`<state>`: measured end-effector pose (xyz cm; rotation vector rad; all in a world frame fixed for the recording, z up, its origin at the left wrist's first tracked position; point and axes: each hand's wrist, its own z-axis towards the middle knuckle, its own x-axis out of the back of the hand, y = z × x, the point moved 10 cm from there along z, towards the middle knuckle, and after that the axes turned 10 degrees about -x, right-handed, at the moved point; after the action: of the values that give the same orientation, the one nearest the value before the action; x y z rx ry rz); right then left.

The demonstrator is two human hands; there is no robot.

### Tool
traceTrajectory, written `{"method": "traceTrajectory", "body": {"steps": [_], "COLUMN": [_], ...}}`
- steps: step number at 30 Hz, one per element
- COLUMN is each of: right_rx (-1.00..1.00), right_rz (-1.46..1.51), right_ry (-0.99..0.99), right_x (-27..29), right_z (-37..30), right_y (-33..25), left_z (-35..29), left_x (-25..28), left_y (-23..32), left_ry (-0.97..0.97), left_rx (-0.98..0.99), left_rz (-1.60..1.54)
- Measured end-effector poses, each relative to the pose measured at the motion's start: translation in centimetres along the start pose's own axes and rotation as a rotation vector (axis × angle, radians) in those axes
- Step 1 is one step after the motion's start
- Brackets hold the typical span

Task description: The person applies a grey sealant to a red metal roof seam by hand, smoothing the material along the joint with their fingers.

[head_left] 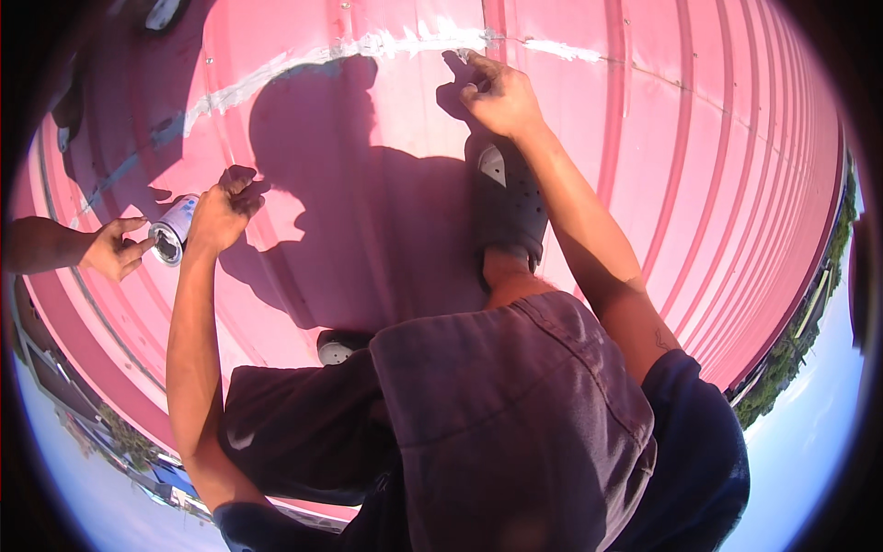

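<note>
My right hand (pixel 504 99) reaches to a white smeared band (pixel 386 42) on the pink ribbed metal roof. Its index finger is stretched to the lower edge of the band, with the thumb apart from it; no tool shows in it. My left hand (pixel 223 213) is at the left, over the roof, its fingers curled together; what they hold, if anything, is hidden. Beside my left wrist is a tilted, open-topped can (pixel 175 228) with a pale label and dark smears around its mouth. Another person's hand (pixel 117 248) comes from the left, fingertips at the can's rim.
Raised ribs run across the roof (pixel 736 184), and a seam continues right of the white band. My right foot in a dark clog (pixel 511 202) stands below my right hand. Another shoe (pixel 337 350) shows beside my knee. Trees (pixel 782 377) and sky lie beyond the roof's edge.
</note>
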<state>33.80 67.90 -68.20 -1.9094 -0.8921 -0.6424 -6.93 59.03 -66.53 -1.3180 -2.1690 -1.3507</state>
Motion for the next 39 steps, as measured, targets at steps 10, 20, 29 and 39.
{"method": "traceTrajectory", "body": {"steps": [10,20,29,39], "right_rx": [0.076,-0.022,-0.050,0.020], "right_rz": [0.089,0.183,0.068,0.134], "right_ry": [0.236,0.144,0.107,0.058], "right_x": [4.1,3.3,2.9,3.2], "right_z": [2.2,5.3,5.3,7.1], "right_y": [2.5,5.4,5.4,7.7], "left_z": [-0.3,-0.6,-0.1,-0.4], "left_x": [0.5,0.7,0.2,0.8], "left_y": [0.9,2.3,1.1,-0.6], "left_ry": [-0.043,-0.068,-0.032,-0.004], "left_rx": [0.029,0.105,0.053,0.113], "left_rz": [0.146,0.159,0.022,0.166]}}
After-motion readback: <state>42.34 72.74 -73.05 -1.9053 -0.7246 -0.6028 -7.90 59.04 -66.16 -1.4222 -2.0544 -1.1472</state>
